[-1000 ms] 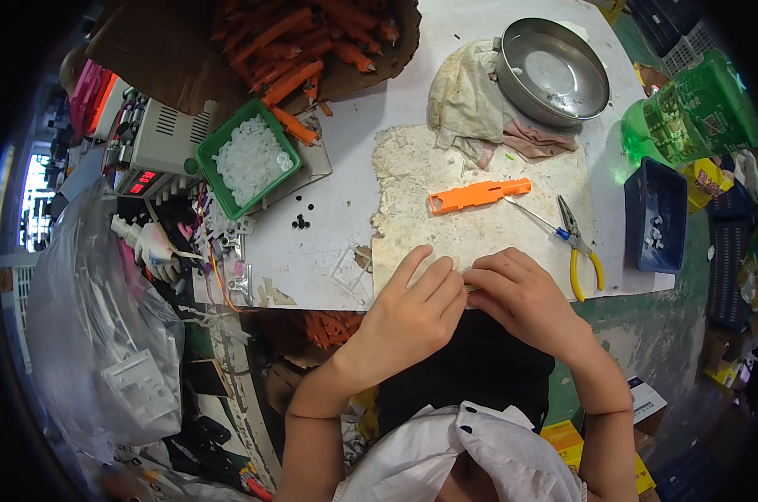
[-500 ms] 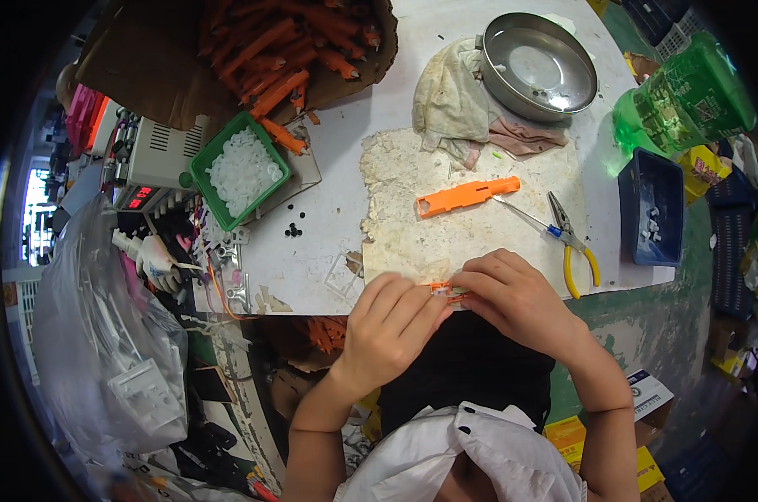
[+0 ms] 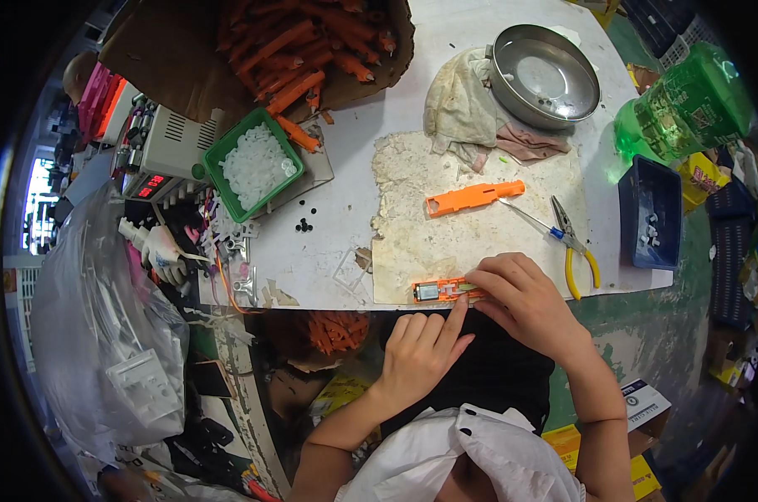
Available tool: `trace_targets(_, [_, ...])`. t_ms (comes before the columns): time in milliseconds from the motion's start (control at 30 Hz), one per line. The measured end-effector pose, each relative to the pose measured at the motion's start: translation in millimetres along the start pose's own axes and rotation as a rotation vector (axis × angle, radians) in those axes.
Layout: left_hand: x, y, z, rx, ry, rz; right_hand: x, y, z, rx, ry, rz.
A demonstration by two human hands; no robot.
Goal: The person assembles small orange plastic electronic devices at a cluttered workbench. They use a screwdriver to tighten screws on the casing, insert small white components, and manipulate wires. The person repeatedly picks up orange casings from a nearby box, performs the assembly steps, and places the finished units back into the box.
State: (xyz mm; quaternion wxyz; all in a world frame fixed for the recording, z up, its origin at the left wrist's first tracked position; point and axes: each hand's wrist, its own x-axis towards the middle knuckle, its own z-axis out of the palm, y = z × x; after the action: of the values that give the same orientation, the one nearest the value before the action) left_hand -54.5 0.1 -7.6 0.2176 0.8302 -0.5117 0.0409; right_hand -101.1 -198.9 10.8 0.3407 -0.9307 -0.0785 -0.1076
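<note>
At the table's front edge lies an orange plastic casing half (image 3: 456, 283) with a silver motor-like block (image 3: 427, 292) and small pale parts inside. My right hand (image 3: 525, 308) grips its right end, the fingertips covering that part. My left hand (image 3: 417, 356) is open below it, index finger stretched out to the casing's lower edge, thumb apart. Beyond my hands lies another orange casing half (image 3: 475, 197). A screwdriver (image 3: 530, 216) with a blue-banded handle rests its tip by that piece, its other end near yellow-handled long-nose pliers (image 3: 572, 243).
A green bin (image 3: 266, 198) of white pieces stands at left, several black bits (image 3: 304, 219) beside it. Behind are a cardboard box (image 3: 170, 75) of orange parts, a cloth (image 3: 463, 100) and a round metal pan (image 3: 546, 75). A blue bin (image 3: 653, 209) and green bottle (image 3: 688, 100) stand at right.
My left hand has let go of the casing and drawn back toward me, uncovering the silver block. My right hand keeps its grip. The view has shifted slightly.
</note>
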Motion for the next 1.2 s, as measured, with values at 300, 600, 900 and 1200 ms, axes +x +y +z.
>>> trace_targets(300, [0.3,1.0,3.0,-0.009,0.024,-0.03,0.5,-1.9,2.8,-0.028,0.021,-0.011])
trace_targets(600, [1.7,4.5,-0.6,0.085,-0.002,-0.027,0.0,-0.1,4.5,-0.055,0.029,-0.044])
trace_targets(900, [0.3,-8.3,-16.1,0.001,0.092,-0.007,-1.4,-1.8,0.1,-0.068,0.004,-0.014])
trace_targets(1200, [12.1,-43.0,-36.2,-0.028,0.198,-0.108,6.5,-9.3,10.5,-0.156,0.036,-0.075])
